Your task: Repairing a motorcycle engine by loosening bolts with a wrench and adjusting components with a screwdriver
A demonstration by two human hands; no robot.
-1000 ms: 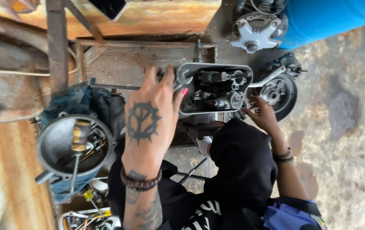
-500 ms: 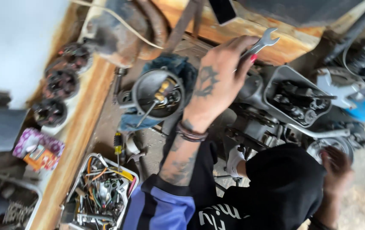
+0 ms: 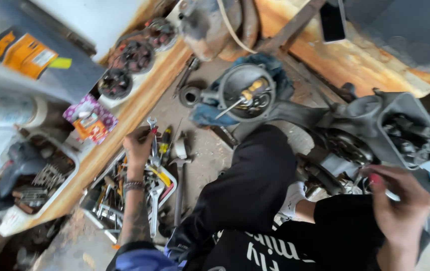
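My left hand (image 3: 138,148) reaches down to the left and grips a silver open-ended wrench (image 3: 153,131) just above a tray of hand tools (image 3: 105,200). A yellow-handled screwdriver (image 3: 164,145) and a hammer (image 3: 180,185) lie right beside it. My right hand (image 3: 400,206) is at the lower right, fingers curled, touching the underside of a grey engine casing (image 3: 400,120). Something thin and white shows at its fingertips; what it is cannot be made out. My black-trousered knee (image 3: 255,185) lies between the two hands.
A round metal cover (image 3: 242,90) with a screwdriver in it rests on a blue cloth (image 3: 275,68). Toothed clutch discs (image 3: 134,55) sit on a wooden plank (image 3: 139,110). A white bin (image 3: 4,221) holds a power drill. A phone (image 3: 332,20) lies on the rusty bench.
My left hand has come down from the engine casing to the tool tray with the wrench. The view has swung left and down. My right hand now shows at the casing.
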